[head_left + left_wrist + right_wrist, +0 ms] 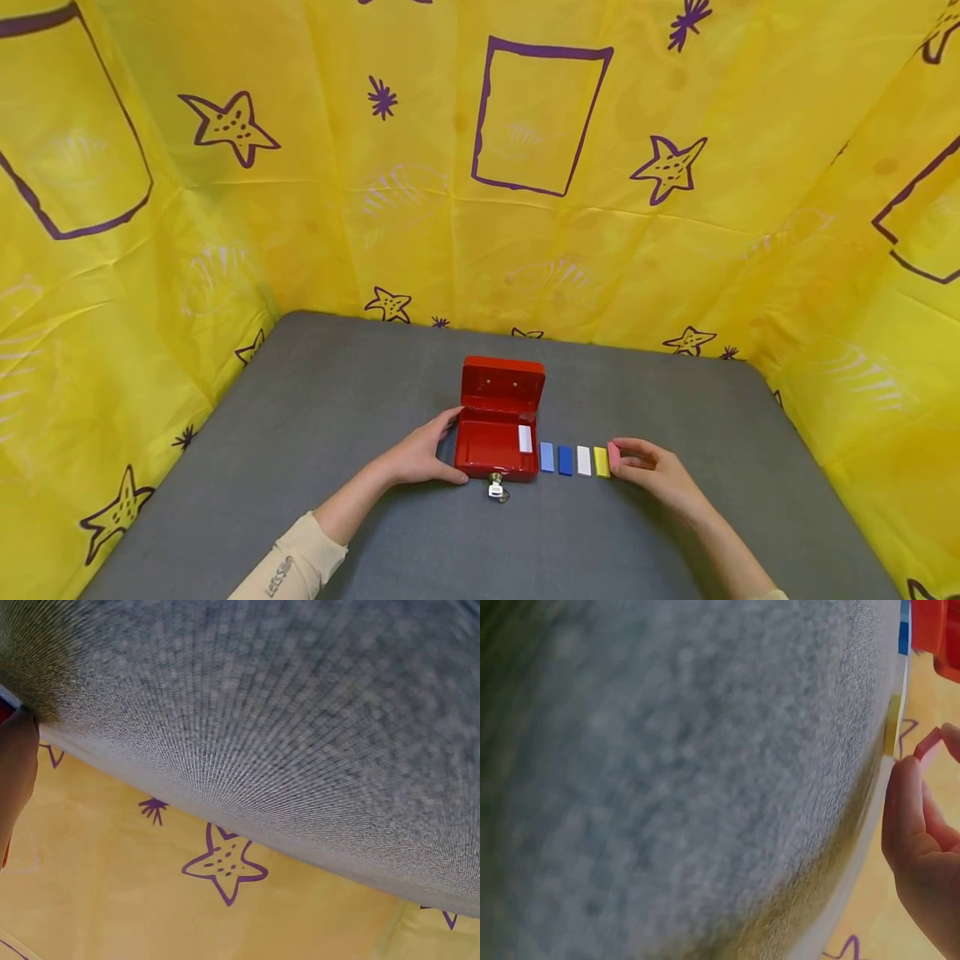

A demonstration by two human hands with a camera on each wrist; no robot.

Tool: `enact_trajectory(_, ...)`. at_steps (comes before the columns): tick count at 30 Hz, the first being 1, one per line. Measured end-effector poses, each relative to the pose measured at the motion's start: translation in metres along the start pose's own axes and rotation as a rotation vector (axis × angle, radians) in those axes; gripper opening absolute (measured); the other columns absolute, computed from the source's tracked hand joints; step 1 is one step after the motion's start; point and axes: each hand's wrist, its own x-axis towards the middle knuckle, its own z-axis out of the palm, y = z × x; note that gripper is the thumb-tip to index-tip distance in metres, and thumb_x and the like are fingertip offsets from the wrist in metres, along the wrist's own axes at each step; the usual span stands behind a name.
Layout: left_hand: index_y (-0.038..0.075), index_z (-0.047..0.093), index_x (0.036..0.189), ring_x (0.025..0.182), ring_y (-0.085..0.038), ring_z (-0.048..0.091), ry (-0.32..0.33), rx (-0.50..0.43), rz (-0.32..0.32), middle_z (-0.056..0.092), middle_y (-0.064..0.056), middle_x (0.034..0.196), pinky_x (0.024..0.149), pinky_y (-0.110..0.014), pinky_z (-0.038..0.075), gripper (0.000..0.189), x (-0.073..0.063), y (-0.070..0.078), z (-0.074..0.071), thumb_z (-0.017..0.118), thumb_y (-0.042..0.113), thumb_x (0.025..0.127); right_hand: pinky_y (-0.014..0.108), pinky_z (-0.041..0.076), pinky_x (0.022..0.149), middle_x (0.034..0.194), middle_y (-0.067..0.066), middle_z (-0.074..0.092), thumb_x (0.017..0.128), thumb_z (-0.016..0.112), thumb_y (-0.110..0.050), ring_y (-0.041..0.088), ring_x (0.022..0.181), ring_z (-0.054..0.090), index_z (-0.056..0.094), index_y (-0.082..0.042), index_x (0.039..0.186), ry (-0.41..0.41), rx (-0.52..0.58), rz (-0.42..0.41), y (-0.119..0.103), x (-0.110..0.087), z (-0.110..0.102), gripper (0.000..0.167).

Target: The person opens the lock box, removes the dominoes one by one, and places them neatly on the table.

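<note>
A red metal cash box (495, 469) stands with its lid (502, 383) raised and a key (496, 490) in its front lock. Inside, against the right wall, lies a white block (525, 439). My left hand (422, 451) holds the box's left side, thumb at the front corner and fingers toward the back. Between thumb and fingers, my right hand (660, 473) pinches a pink block (614, 455), seen tilted in the right wrist view (928, 742). That block is at the right end of a row, beside a yellow block (602, 462).
Left of the yellow block, the row continues with a white block (583, 461), a dark blue block (565, 460) and a light blue block (547, 457) close to the box. A yellow printed cloth (420, 250) walls the grey table (360, 367) at the back and sides.
</note>
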Motion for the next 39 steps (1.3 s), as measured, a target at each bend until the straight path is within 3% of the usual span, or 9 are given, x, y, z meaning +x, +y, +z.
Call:
enact_trajectory(9,0.008,0.028,0.151,0.135,-0.03,0.04,-0.006,0.019,0.033,0.039,-0.012,0.15,0.11,-0.046,0.036,0.101,0.0007,0.0008,0.0004,0.086,0.027,0.07,0.02,0.053,0.077,0.119,0.02,0.063,0.085,0.076,-0.015,0.018,0.097,0.065,0.058,0.005,0.127,0.017,-0.092,-0.015,0.0018,-0.0013,-0.0043,0.049)
enact_trajectory(20,0.009,0.028,0.151,0.135,-0.031,0.04,-0.005,0.012,0.025,0.039,-0.012,0.15,0.109,-0.048,0.036,0.101,0.0001,0.0014,0.0002,0.086,0.027,0.07,0.028,0.051,0.08,0.11,0.007,0.066,0.08,0.081,-0.024,0.019,0.095,0.062,0.066,-0.006,0.12,0.092,-0.39,-0.064,0.0029,-0.0014,-0.0023,0.046)
enact_trajectory(39,0.009,0.028,0.151,0.135,-0.033,0.039,-0.002,0.016,0.008,0.038,-0.013,0.151,0.108,-0.049,0.037,0.101,0.0001,0.0013,0.0001,0.086,0.028,0.07,0.031,0.051,0.077,0.104,0.004,0.067,0.074,0.084,-0.017,0.015,0.087,0.062,0.071,-0.006,0.111,0.18,-0.534,-0.241,0.0058,-0.0012,0.0045,0.041)
